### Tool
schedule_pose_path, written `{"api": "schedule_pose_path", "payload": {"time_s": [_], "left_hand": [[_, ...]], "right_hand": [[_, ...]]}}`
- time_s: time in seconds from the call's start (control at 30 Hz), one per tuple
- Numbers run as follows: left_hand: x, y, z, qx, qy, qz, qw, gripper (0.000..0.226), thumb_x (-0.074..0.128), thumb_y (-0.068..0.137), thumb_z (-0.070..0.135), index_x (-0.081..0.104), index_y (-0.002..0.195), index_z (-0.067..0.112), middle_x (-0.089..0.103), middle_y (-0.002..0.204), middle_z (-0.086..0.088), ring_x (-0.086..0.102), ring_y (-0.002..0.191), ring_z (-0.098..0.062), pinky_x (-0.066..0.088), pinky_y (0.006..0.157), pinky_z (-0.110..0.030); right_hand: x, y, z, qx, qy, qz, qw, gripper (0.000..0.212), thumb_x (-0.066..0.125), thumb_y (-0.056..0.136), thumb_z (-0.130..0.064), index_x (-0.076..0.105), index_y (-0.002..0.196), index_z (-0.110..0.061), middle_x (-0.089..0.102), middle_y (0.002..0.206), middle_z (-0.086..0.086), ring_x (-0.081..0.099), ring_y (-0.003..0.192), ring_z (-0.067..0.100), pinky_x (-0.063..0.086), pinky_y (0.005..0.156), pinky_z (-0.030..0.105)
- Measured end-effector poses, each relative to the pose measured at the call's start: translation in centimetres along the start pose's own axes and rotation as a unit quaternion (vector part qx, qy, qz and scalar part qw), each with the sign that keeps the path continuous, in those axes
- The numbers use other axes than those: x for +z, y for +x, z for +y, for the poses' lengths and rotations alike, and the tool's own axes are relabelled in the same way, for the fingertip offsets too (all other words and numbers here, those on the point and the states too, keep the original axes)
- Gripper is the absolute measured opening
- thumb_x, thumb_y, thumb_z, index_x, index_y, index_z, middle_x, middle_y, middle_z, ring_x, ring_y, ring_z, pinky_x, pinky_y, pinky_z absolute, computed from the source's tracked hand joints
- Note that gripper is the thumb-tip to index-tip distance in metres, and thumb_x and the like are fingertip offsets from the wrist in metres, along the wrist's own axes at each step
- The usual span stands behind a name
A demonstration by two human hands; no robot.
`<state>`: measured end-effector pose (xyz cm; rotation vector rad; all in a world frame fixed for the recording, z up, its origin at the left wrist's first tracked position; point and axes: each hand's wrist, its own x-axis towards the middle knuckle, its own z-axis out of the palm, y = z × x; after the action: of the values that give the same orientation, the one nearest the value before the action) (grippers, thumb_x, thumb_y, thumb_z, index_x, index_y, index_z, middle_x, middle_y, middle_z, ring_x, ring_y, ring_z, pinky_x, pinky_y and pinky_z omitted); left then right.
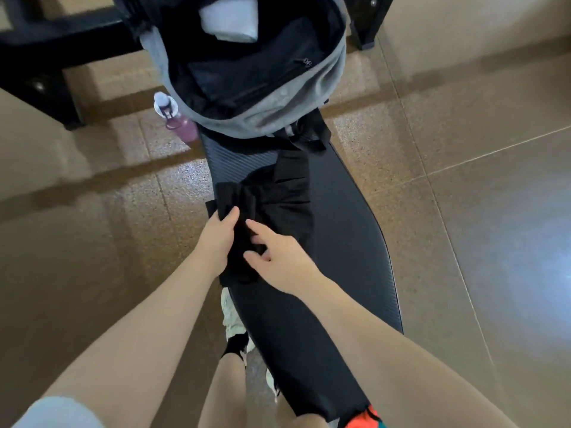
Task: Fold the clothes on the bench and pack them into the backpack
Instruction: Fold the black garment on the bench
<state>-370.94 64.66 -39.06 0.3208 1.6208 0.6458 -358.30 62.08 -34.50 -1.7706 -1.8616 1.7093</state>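
Observation:
A black garment (278,196) lies bunched across the middle of the black padded bench (349,230). My left hand (219,239) grips its near left edge, thumb on top of the fabric. My right hand (278,251) lies on the cloth just to the right, fingers spread and lightly curled into a fold. A grey backpack (296,106) stands open at the bench's far end, with a white folded item (230,21) and dark lining showing inside. Another piece of black fabric (309,134) lies just below the backpack.
A purple water bottle (177,122) stands on the tiled floor left of the backpack. Black furniture legs (46,57) stand at the far left. A pale cloth (231,313) hangs at the bench's near left side. My legs and an orange item (361,417) are at the bottom.

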Motion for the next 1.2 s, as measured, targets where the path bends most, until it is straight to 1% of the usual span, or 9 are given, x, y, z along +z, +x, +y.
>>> {"api": "schedule_pose_path", "payload": {"time_s": [0.13,0.33,0.5,0.67,0.87,1.0,1.07,1.13,1.2], "left_hand": [[0.0,2.2,-0.1,0.064,0.04,0.071,0.995,0.018,0.051,0.094,0.019,0.054,0.111,0.014,0.062,0.108,-0.006,0.059,0.104,-0.024,0.046,0.096,-0.041],[-0.4,3.4,-0.1,0.014,0.024,0.059,0.998,0.024,0.043,0.095,0.024,0.059,0.113,0.018,0.063,0.112,-0.006,0.059,0.103,-0.024,0.045,0.097,-0.044],[-1.5,2.9,0.4,0.121,0.19,0.111,0.968,0.043,0.044,0.094,0.04,0.042,0.129,0.014,0.049,0.108,0.005,0.048,0.102,-0.014,0.037,0.089,-0.027],[-0.9,2.9,0.4,0.151,0.367,0.098,0.913,0.03,0.053,0.092,0.028,0.047,0.108,0.003,0.057,0.105,-0.013,0.055,0.097,-0.03,0.045,0.079,-0.037],[-1.9,3.3,-0.6,0.037,0.183,0.002,0.982,0.022,0.045,0.093,0.016,0.061,0.105,0.007,0.066,0.104,-0.013,0.061,0.099,-0.029,0.048,0.092,-0.046],[-4.0,3.1,-2.7,0.069,0.257,0.034,0.963,0.022,0.05,0.091,0.014,0.056,0.111,0.009,0.065,0.107,-0.009,0.059,0.103,-0.028,0.045,0.094,-0.044],[-4.1,2.5,-2.3,0.069,0.215,0.061,0.972,0.025,0.041,0.096,0.021,0.053,0.114,0.009,0.06,0.106,-0.004,0.055,0.104,-0.023,0.041,0.09,-0.033],[-4.2,2.2,-2.1,0.067,0.191,0.057,0.978,0.033,0.037,0.097,0.034,0.052,0.117,0.012,0.054,0.107,0.0,0.051,0.103,-0.018,0.037,0.086,-0.03],[-4.2,2.2,-2.0,0.087,0.244,0.035,0.965,0.043,0.052,0.089,0.043,0.05,0.119,0.013,0.055,0.109,0.001,0.051,0.104,-0.016,0.039,0.085,-0.03]], "right_hand": [[-0.7,1.8,3.4,0.039,-0.032,0.135,0.99,0.039,0.047,0.096,-0.025,0.045,0.135,-0.021,0.058,0.116,0.0,0.055,0.097,0.016,0.045,0.088,0.032],[1.0,4.5,3.0,0.102,0.021,0.12,0.987,0.053,0.043,0.096,-0.04,0.03,0.144,-0.02,0.056,0.098,-0.006,0.055,0.101,0.018,0.044,0.085,0.031],[1.9,6.7,1.5,0.194,-0.035,0.114,0.974,0.059,0.051,0.085,-0.059,0.045,0.123,-0.013,0.059,0.108,0.002,0.057,0.099,0.023,0.049,0.083,0.041],[2.6,7.2,1.0,0.188,-0.041,0.115,0.975,0.012,0.054,0.087,-0.025,0.048,0.094,-0.017,0.06,0.097,0.003,0.058,0.087,0.025,0.047,0.069,0.034],[1.5,4.2,1.2,0.079,0.243,0.271,0.928,0.016,0.052,0.079,-0.001,0.046,0.073,-0.015,0.041,0.061,-0.007,0.034,0.053,0.004,0.033,0.054,0.015],[3.3,3.3,0.7,0.016,0.16,0.19,0.969,0.017,0.056,0.082,-0.002,0.055,0.078,-0.018,0.049,0.063,-0.009,0.043,0.055,0.003,0.04,0.061,0.017],[4.7,4.0,0.7,0.003,0.075,0.111,0.991,0.017,0.053,0.089,-0.009,0.064,0.101,-0.015,0.064,0.084,-0.004,0.056,0.076,0.004,0.045,0.077,0.022],[5.6,4.8,1.2,-0.017,-0.029,0.02,0.999,0.033,0.044,0.095,-0.009,0.055,0.127,-0.011,0.063,0.115,0.004,0.055,0.107,0.016,0.038,0.091,0.022],[5.7,5.2,1.6,-0.024,-0.075,-0.057,0.995,0.041,0.039,0.094,-0.002,0.049,0.133,-0.008,0.058,0.125,0.007,0.05,0.116,0.021,0.032,0.094,0.019]]}}
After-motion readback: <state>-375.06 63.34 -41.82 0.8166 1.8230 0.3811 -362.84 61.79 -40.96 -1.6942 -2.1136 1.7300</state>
